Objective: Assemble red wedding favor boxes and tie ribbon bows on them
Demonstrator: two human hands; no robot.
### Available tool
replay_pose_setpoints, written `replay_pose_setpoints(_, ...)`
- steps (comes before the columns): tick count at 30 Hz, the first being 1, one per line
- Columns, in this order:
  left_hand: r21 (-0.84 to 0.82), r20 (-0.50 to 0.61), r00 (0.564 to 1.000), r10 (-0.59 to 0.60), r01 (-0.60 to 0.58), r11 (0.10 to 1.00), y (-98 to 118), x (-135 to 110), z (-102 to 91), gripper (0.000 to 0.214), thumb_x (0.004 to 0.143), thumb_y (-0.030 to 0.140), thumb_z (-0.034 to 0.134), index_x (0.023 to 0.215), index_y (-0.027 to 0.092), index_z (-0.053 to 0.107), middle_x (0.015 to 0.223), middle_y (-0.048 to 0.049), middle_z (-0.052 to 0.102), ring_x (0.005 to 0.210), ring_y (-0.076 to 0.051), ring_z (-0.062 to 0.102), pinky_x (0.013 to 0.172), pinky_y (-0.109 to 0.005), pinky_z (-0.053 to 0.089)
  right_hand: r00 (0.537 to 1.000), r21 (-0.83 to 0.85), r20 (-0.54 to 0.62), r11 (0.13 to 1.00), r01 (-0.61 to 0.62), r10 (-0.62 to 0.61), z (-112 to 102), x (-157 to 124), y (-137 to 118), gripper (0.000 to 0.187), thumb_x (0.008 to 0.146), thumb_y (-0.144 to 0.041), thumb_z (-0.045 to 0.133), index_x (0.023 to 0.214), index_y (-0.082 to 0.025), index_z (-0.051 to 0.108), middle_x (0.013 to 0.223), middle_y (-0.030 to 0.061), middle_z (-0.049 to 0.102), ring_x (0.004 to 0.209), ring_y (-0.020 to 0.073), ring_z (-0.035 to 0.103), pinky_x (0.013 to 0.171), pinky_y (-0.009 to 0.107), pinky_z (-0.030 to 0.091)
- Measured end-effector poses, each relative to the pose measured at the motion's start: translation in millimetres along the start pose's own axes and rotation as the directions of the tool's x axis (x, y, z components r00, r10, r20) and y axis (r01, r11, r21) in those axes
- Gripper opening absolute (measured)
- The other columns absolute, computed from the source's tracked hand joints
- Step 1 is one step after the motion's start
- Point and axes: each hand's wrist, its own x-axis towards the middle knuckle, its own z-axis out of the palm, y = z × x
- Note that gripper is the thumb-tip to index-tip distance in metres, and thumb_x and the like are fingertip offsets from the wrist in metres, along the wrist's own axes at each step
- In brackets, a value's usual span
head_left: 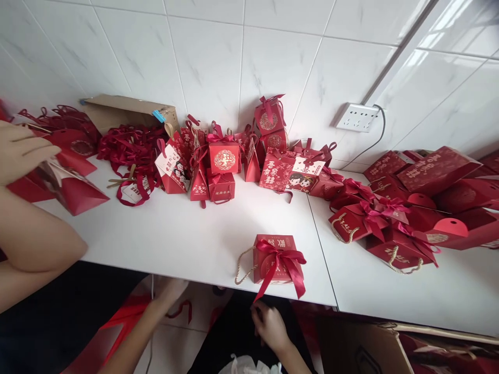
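A red gift box [273, 244] with a gold cord handle [238, 267] stands near the table's front edge, a dark red satin ribbon [278, 257] tied in a bow around it. Just below the edge, my right hand [268, 324] has its fingers closed at the tip of the bow's left tail. My left hand [173, 291] reaches down at the front edge, left of the box. Its fingers are hidden beneath the tabletop.
Finished red boxes [224, 156] line the wall, with more boxes [390, 218] on the right. Beside a cardboard box [128, 109] lies a ribbon heap [132, 145]. At left, a co-worker's hand [27, 153] is over red boxes. A power strip [357, 118] hangs on the wall.
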Motion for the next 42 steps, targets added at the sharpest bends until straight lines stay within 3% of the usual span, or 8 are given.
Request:
replay_pose_setpoints(3, -0.014, 0.347, 0.936, 0.056, -0.055, 0.998, 29, -36, 15.8, 0.024, 0.076, 0.025, 0.067, 0.098, 0.018, 0.067, 0.105, -0.0065, 0.069, 0.103, -0.024, 0.062, 0.092, -0.037, 0.047, 0.999, -0.009, 0.035, 1.0, 0.003, -0.003, -8, -2, -4, 0.034, 0.092, -0.025, 0.032, 0.098, -0.015, 0.064, 0.059, 0.004, 0.07, 0.046, 0.0151, 0.065, 0.047, 0.019, 0.04)
replay_pose_setpoints(5, -0.125, 0.612, 0.773, 0.169, -0.116, 0.985, 67, -62, 21.8, 0.025, 0.079, 0.029, 0.057, 0.101, 0.022, 0.067, 0.104, -0.0043, 0.071, 0.102, -0.021, 0.064, 0.087, -0.029, 0.047, 0.997, -0.017, 0.076, 1.0, 0.016, -0.015, -16, -4, -11, 0.033, 0.092, -0.023, 0.034, 0.097, -0.016, 0.066, 0.063, 0.0039, 0.071, 0.049, 0.0146, 0.066, 0.05, 0.02, 0.042)
replay_pose_setpoints(9, -0.375, 0.683, 0.603, 0.413, -0.195, 0.906, 147, -90, 7.8, 0.025, 0.083, 0.029, 0.046, 0.085, 0.02, 0.069, 0.083, -0.001, 0.073, 0.075, -0.016, 0.064, 0.065, -0.023, 0.044, 0.986, -0.044, 0.16, 0.997, 0.065, -0.057, -45, -18, -28, 0.025, 0.085, -0.021, 0.047, 0.088, -0.018, 0.071, 0.085, 0.0072, 0.074, 0.077, 0.0191, 0.07, 0.064, 0.023, 0.045)
replay_pose_setpoints(13, -0.551, 0.632, 0.544, 0.553, -0.186, 0.813, 181, -92, -33.7, 0.021, 0.083, 0.025, 0.049, 0.073, 0.018, 0.066, 0.074, 0.0002, 0.071, 0.065, -0.012, 0.062, 0.061, -0.02, 0.042, 0.967, -0.063, 0.244, 0.994, 0.089, -0.071, -95, -53, -42, 0.018, 0.078, -0.021, 0.055, 0.084, -0.016, 0.072, 0.086, 0.0102, 0.073, 0.081, 0.0234, 0.067, 0.064, 0.026, 0.045)
replay_pose_setpoints(17, -0.771, 0.225, 0.681, 0.697, -0.314, 0.555, 189, -78, -59.8, 0.024, 0.089, 0.026, 0.046, 0.071, 0.018, 0.059, 0.07, -0.0005, 0.064, 0.067, -0.012, 0.06, 0.065, -0.022, 0.045, 0.897, 0.296, 0.338, 0.937, 0.184, -0.283, -151, -85, -53, 0.024, 0.084, -0.037, 0.057, 0.086, -0.016, 0.068, 0.078, 0.006, 0.07, 0.069, 0.0156, 0.064, 0.061, 0.023, 0.046)
replay_pose_setpoints(22, -0.495, -0.461, 0.834, 0.303, -0.525, 0.692, 201, -30, -41.5, 0.009, 0.084, 0.028, 0.055, 0.089, 0.02, 0.057, 0.086, -0.0038, 0.059, 0.08, -0.016, 0.056, 0.073, -0.028, 0.047, 0.942, 0.43, -0.311, 0.865, 0.258, -0.126, -185, -72, -66, 0.048, 0.085, -0.061, 0.046, 0.064, -0.018, 0.048, 0.057, -0.0029, 0.046, 0.053, 0.0095, 0.043, 0.052, 0.022, 0.037)
replay_pose_setpoints(29, -0.639, -0.223, 0.968, 0.114, -0.233, 0.733, 200, 3, -22.0, 0.028, 0.079, 0.046, 0.056, 0.092, 0.02, 0.056, 0.083, -0.0026, 0.06, 0.075, -0.016, 0.059, 0.068, -0.027, 0.05, 0.873, 0.282, -0.487, 0.94, 0.191, -0.032, -180, -29, -71, 0.053, 0.086, -0.066, 0.038, 0.06, -0.02, 0.036, 0.055, -0.0052, 0.035, 0.053, 0.0097, 0.032, 0.051, 0.023, 0.028)
replay_pose_setpoints(42, -0.677, -0.081, 0.988, 0.134, -0.153, 0.72, 203, -15, -26.3, 0.029, 0.085, 0.042, 0.049, 0.066, 0.02, 0.045, 0.057, 0.0042, 0.047, 0.051, -0.009, 0.047, 0.048, -0.02, 0.039, 0.833, 0.383, -0.522, 0.821, 0.423, -0.185, -180, -16, -63, 0.031, 0.088, -0.044, 0.05, 0.069, -0.019, 0.044, 0.064, -0.003, 0.045, 0.06, 0.0098, 0.042, 0.054, 0.021, 0.035)
